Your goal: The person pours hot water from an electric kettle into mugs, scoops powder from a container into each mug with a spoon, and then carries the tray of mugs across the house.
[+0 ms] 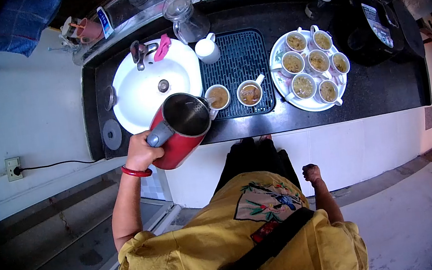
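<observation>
My left hand (143, 153), with a red bangle at its wrist, grips the grey handle of a red electric kettle (182, 149). The lidless kettle tilts to the right, its spout at the rim of a white cup (218, 98) of cloudy brownish liquid. Beside that cup a second white cup (250, 94) holds darker liquid with bits in it. Both stand on a black slatted drain mat (231, 60). My right hand (311, 172) hangs below the counter edge, fingers curled in, with nothing visible in it.
A round white tray (307, 106) bears several filled cups on the right. Left of the mat is a white sink (136, 96) with a faucet (141, 55) and pink cloth (162, 47). A white mug (208, 50) and glass pitcher (188, 22) stand behind. A black appliance (365, 33) sits far right.
</observation>
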